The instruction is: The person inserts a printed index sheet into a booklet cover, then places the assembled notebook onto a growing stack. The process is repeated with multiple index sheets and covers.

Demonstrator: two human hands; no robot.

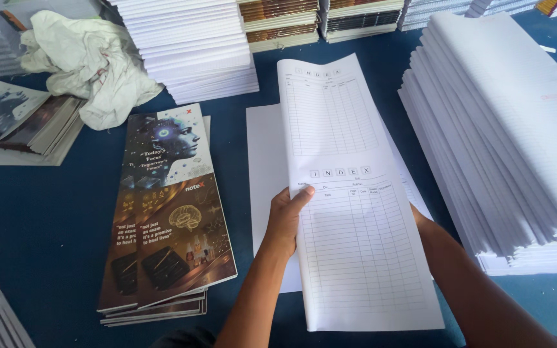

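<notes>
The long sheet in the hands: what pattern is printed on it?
White sheet with two ruled table grids in thin dark lines, one above the other; clearest in the head view.

left hand (285, 219) on index sheet (349, 206)

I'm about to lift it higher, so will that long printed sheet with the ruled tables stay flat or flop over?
The long printed sheet is probably floppy: it looks like thin paper, held only at its left edge by the left hand. It seems light, so a draught might lift it. The right hand is hidden beneath it, likely propping the middle.

Matt paper index sheet (356, 212); glossy printed covers (169, 206); crumpled cloth (88, 64).
</notes>
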